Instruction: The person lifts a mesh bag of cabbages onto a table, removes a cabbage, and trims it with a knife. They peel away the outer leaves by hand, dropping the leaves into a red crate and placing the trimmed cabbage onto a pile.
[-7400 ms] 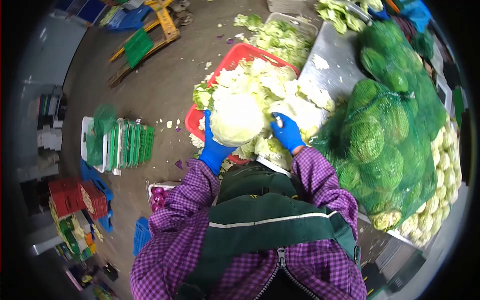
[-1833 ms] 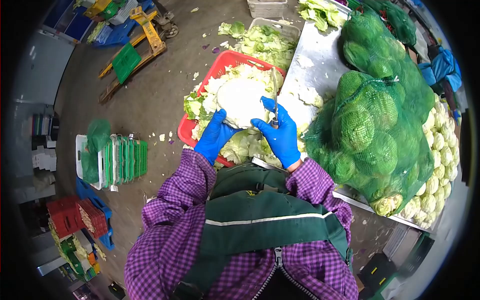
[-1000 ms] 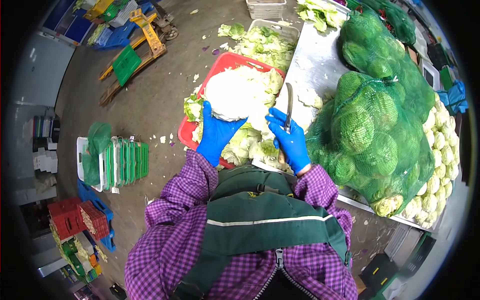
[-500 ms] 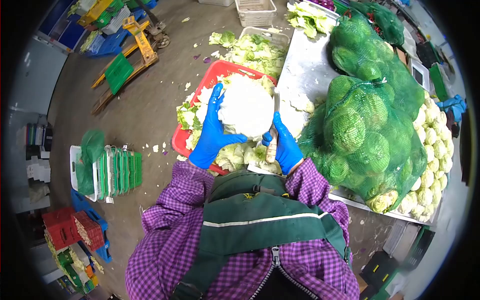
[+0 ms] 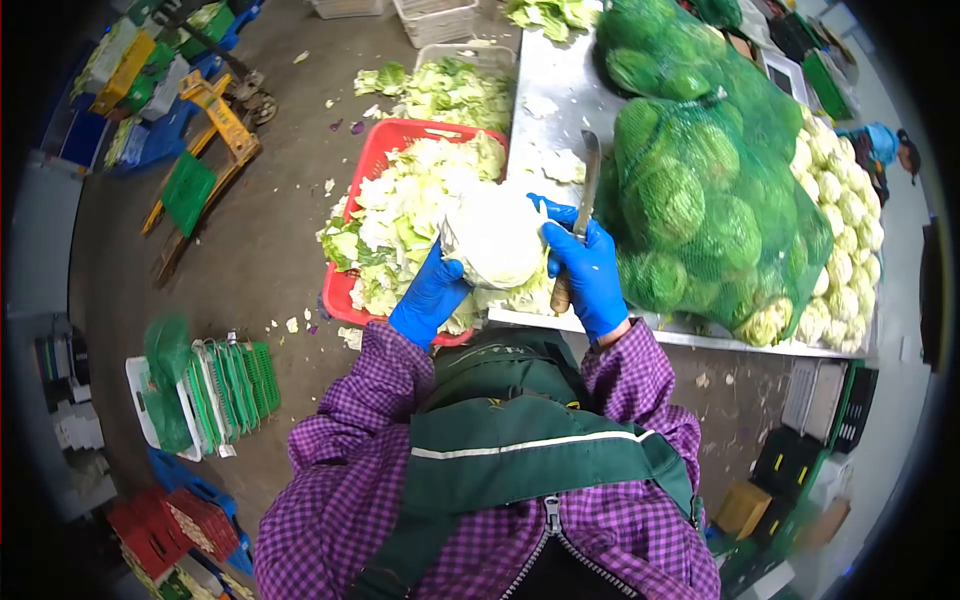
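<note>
A pale, trimmed cabbage [image 5: 492, 238] sits between my two blue-gloved hands, above the edge of the metal table. My left hand [image 5: 432, 297] grips it from the lower left, its fingers partly hidden under the head. A knife [image 5: 592, 175] is in my right hand [image 5: 592, 272], blade pointing up and away, with the light-coloured handle end showing below the palm. Fingers of that hand also touch the cabbage's right side. Below and to the left, a red basket [image 5: 372, 160] is heaped with loose cabbage leaves [image 5: 412, 195].
Green net sacks of cabbages [image 5: 690, 200] lie on the metal table [image 5: 555, 100], with a pile of trimmed cabbages [image 5: 840, 235] to the right. Beyond the basket is a leaf-filled crate [image 5: 465, 55]. Stacked green crates [image 5: 235, 385] and a yellow pallet jack [image 5: 220, 115] stand left.
The view has turned rightward. The knife blade has swung away from the cabbage's side, and my right fingers now touch the head. My left hand has slid lower around it.
</note>
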Tool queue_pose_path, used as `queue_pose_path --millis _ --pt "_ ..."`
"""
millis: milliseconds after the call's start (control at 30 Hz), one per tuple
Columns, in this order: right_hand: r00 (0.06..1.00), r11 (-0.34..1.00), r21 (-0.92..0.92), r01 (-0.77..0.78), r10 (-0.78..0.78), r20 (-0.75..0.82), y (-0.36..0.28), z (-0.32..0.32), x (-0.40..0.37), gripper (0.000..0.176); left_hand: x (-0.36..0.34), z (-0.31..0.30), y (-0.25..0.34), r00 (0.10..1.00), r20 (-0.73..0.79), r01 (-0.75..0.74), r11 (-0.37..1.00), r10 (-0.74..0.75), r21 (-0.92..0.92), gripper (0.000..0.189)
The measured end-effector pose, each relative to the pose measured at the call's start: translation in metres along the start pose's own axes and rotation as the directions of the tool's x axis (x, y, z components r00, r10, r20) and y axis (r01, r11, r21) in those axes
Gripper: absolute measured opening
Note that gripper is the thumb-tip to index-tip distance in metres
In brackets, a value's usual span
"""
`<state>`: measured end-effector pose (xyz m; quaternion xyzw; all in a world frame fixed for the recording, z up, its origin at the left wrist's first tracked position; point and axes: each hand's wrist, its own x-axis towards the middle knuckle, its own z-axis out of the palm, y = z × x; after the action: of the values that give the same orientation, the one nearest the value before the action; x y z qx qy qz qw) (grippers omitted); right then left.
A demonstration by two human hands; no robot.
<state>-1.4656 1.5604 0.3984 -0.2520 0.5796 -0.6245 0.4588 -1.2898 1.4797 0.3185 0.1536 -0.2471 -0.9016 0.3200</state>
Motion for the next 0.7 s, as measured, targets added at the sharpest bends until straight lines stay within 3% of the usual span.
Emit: queue_pose_path --millis 67,200,267,300,367,400,467,500,533,600,667,700 --pt "0.996 0.998 0.027 0.055 -0.053 -0.068 0.010 -0.007 -0.002 0.017 -0.003 -0.005 -0.011 0.999 0.017 0.027 1.000 -0.028 0.012 0.097" --pt "0.940 0.982 -0.142 0.127 -0.165 -0.298 0.027 -0.044 -0.007 0.011 -0.021 -0.009 -0.025 0.999 -0.029 0.034 0.999 -0.033 0.014 0.086" --pt "0.950 0.956 -0.197 0.216 -0.252 -0.184 0.029 -0.059 -0.020 0.014 -0.030 -0.018 -0.032 0.998 -0.032 0.052 0.998 -0.051 0.040 0.079" --pt "0.982 0.975 -0.177 0.131 -0.152 -0.111 0.014 -0.059 -0.035 0.031 -0.032 -0.025 -0.032 1.000 -0.013 0.014 0.988 -0.012 0.153 0.075" --pt "0.965 0.950 -0.173 0.259 -0.246 0.092 0.005 -0.072 -0.062 0.075 -0.021 0.016 -0.044 1.000 0.026 -0.011 0.956 0.003 0.294 0.077" --pt "0.897 0.900 -0.056 0.433 -0.424 0.129 0.016 -0.080 -0.063 0.090 -0.017 0.059 -0.041 1.000 0.026 -0.006 0.943 -0.003 0.334 0.083" --pt "0.887 0.892 -0.011 0.453 -0.449 0.110 0.004 -0.097 -0.087 0.105 -0.005 0.102 -0.062 1.000 -0.011 -0.002 0.969 0.005 0.248 0.084" --pt "0.874 0.871 -0.069 0.486 -0.482 0.063 -0.001 -0.108 -0.100 0.108 0.002 0.108 -0.075 0.980 0.197 -0.100 0.913 0.022 0.395 0.066" --pt "0.859 0.851 -0.125 0.509 -0.511 0.026 -0.005 -0.122 -0.111 0.112 0.005 0.139 -0.087 0.939 0.341 -0.208 0.861 0.043 0.463 0.064" --pt "0.867 0.871 -0.080 0.484 -0.490 -0.085 -0.006 -0.159 -0.134 0.107 0.000 0.193 -0.110 0.960 0.281 -0.209 0.674 0.002 0.708 0.067" --pt "0.888 0.889 0.197 0.414 -0.347 -0.302 -0.003 -0.207 -0.160 0.091 -0.005 0.233 -0.136 0.949 0.311 -0.181 0.701 -0.060 0.690 0.093" --pt "0.948 0.895 0.354 0.270 -0.182 -0.261 0.008 -0.243 -0.174 0.071 -0.003 0.250 -0.152 0.946 0.315 -0.171 0.720 -0.070 0.672 0.090"
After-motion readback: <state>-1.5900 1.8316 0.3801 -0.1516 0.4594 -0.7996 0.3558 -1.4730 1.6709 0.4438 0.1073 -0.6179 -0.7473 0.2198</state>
